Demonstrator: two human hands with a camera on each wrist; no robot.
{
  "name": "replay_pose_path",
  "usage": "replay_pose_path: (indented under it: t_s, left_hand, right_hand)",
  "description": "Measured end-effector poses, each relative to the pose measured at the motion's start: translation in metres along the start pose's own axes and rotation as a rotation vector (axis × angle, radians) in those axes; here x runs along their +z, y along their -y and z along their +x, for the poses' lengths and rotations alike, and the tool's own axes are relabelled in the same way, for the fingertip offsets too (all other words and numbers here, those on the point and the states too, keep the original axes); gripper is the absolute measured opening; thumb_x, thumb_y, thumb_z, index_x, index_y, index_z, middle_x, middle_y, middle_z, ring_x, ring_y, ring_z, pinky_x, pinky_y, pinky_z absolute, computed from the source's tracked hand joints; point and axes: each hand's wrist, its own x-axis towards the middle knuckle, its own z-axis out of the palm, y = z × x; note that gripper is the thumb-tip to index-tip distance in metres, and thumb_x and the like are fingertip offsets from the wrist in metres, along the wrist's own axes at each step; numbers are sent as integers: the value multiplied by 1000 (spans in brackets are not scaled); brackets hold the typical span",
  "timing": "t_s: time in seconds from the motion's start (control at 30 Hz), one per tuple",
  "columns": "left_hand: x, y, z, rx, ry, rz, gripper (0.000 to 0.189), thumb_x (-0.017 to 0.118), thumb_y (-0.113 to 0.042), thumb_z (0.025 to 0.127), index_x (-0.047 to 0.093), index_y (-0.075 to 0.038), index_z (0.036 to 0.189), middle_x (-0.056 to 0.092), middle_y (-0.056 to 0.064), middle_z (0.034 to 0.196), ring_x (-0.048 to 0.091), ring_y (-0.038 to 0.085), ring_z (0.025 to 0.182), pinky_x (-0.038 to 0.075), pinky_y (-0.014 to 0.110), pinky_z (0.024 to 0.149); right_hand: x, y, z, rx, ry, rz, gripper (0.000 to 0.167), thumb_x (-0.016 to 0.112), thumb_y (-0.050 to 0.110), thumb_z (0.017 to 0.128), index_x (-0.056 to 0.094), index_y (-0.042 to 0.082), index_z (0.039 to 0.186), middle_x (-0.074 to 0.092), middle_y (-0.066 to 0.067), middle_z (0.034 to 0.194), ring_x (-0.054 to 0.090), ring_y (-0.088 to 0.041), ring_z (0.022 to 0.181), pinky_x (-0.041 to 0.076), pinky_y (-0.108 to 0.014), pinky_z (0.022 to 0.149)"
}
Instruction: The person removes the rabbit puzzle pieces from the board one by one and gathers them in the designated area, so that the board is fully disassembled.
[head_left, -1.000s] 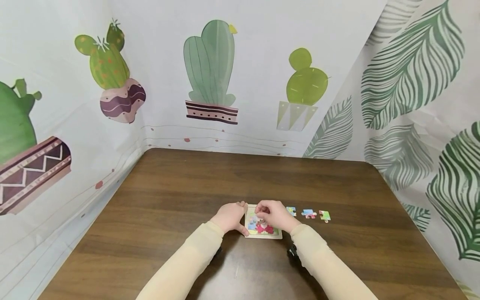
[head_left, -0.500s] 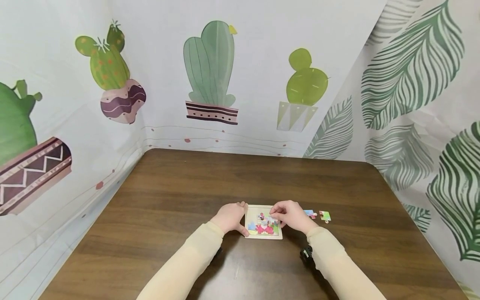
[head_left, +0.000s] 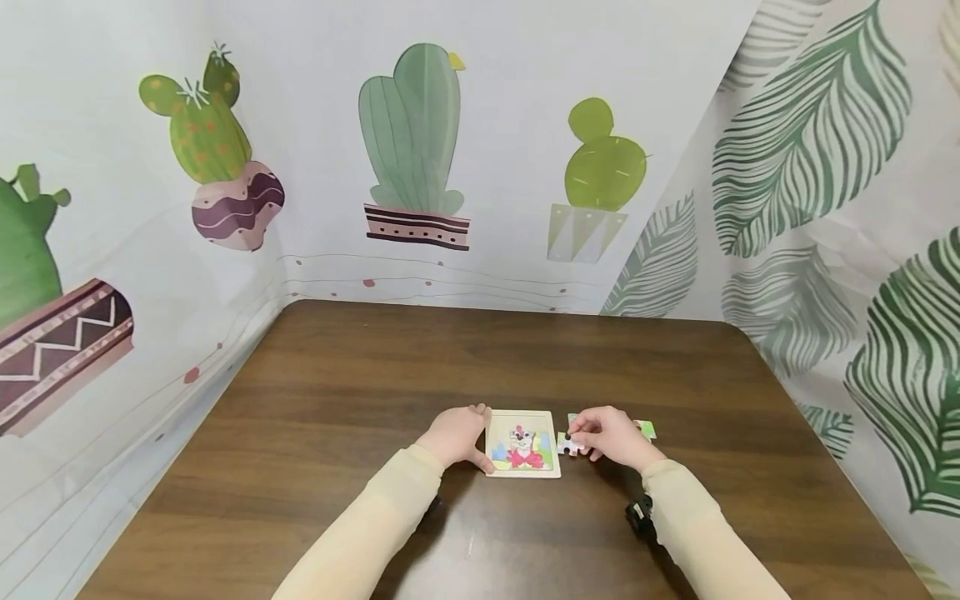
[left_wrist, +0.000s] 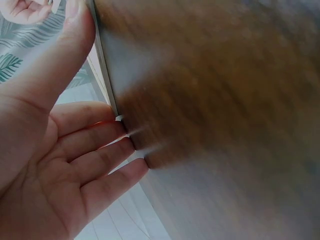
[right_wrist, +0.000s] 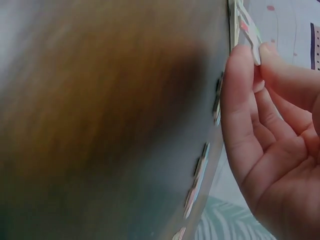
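A square wooden puzzle tray [head_left: 557, 446] lies flat, with a partly assembled picture of a white animal in red [head_left: 525, 455] inside it. My left hand [head_left: 453, 436] rests along the tray's left side, thumb at the near corner and fingertips at the far one. In the left wrist view those fingers [left_wrist: 100, 162] look nearly straight. To the right of the tray, my right hand [head_left: 617, 437] pinches a pale puzzle piece [right_wrist: 252, 37] between thumb and index finger. Another puzzle piece [head_left: 572, 417] shows behind the fingertips, and a green one [head_left: 647, 428] beyond the hand.
Several loose puzzle pieces lie in a row on the table right of the tray; the right wrist view shows one piece [right_wrist: 197, 180] edge-on. The brown wooden table [head_left: 390, 358] ends at a cloth backdrop [head_left: 517, 167] printed with cacti and leaves.
My right hand has moved right from over the tray to beside it, carrying the pinched puzzle piece and uncovering the picture. The left hand stays at the tray. The head view has shifted slightly.
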Motion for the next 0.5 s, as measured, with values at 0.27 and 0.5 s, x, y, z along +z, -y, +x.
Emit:
replay_pose_path:
  t_s: [0.27,0.5]
  left_hand:
    - [4,2,3,6,-6,13,99,80,-56,60,49,1,136,52,15,137,52,25,124,46,31,98]
    - [5,2,3,0,1,17,99,79,-56,61,49,0,137,51,14,138,51,24,125,46,31,98]
  right_hand:
    - [-10,-8,-8,-3,-6,-63,4,68,2,84,68,-1,85,64,-3,69,58,-12,58,51,-26,52]
    - [-5,-6,-6,39,-95,-214,3,73,7,79,71,6,78,64,4,71,52,-9,64,44,-25,60]
